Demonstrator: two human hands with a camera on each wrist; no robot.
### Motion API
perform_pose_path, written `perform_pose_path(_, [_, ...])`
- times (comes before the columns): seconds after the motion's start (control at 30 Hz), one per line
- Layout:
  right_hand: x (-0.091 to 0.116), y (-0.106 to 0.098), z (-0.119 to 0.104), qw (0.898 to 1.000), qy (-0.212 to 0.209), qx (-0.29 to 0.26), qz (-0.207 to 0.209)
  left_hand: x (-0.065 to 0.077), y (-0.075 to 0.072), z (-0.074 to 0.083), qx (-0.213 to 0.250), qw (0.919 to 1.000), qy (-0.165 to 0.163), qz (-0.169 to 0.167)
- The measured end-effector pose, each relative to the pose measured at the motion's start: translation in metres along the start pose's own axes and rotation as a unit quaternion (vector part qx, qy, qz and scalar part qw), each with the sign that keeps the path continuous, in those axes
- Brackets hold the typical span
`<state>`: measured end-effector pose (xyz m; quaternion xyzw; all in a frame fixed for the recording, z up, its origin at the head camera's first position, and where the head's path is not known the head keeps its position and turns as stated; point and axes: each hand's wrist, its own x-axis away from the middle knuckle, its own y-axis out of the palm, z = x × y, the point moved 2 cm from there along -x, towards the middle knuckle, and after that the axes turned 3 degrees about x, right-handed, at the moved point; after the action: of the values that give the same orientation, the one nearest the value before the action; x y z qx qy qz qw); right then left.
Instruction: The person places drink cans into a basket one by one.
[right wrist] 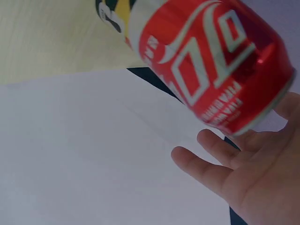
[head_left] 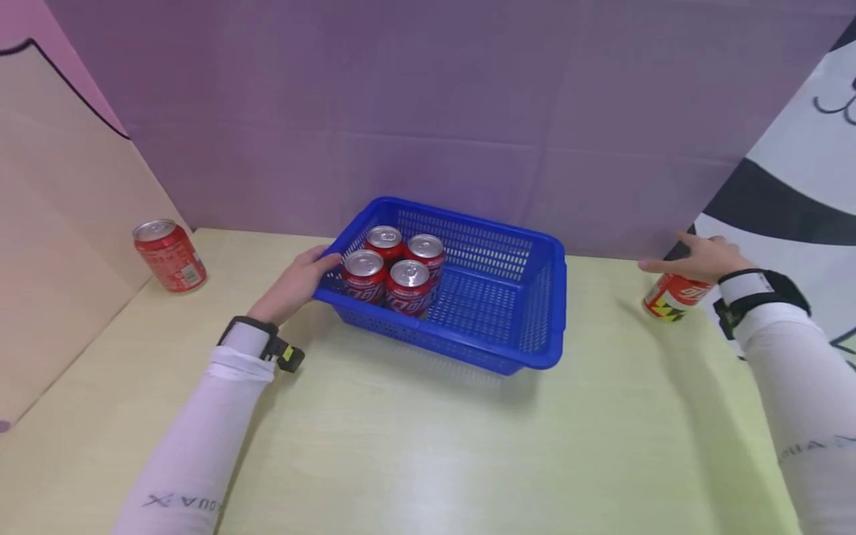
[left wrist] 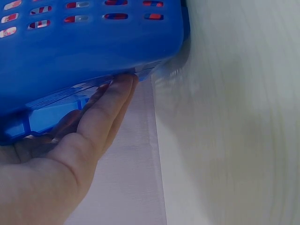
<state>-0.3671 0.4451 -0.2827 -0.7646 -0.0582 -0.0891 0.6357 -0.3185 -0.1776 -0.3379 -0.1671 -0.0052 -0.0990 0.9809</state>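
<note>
A blue plastic basket (head_left: 495, 349) with slotted walls has several red soda cans (head_left: 409, 286) standing together in its left part. My left hand (head_left: 299, 284) grips the basket's left rim, thumb over the top and fingers beneath; the left wrist view shows the fingers (left wrist: 105, 110) against the basket's underside. At the right, my right hand (head_left: 705, 260) is spread over the top of another red can (head_left: 678, 291), which has a yellow and black patch near its bottom. In the right wrist view, fingers (right wrist: 201, 168) extend past that can's top end.
A lone red can (head_left: 171, 256) stands at the left, by the beige side panel (head_left: 67, 223). A purple cloth wall (head_left: 435, 96) closes the back of the pale wooden table (head_left: 414, 446). On the right is a white panel (head_left: 796, 200) with black shapes.
</note>
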Motion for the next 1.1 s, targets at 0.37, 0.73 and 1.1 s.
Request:
perform_pose_path(0.37, [-0.006,0.016,0.003,0.999,-0.013,0.015,0.037,0.000,0.001,-0.001,0.020,0.9998,0.000,-0.004])
perform_pose_path(0.73, [-0.015,0.017,0.004,0.999,-0.008,0.015,0.041,0.000,-0.001,0.001,0.019,0.9998,-0.002,0.004])
perform_pose_path(1.1, [-0.015,0.018,0.005,0.999,-0.020,-0.001,0.048,-0.002,0.001,-0.003,0.039,0.9992,-0.007,0.003])
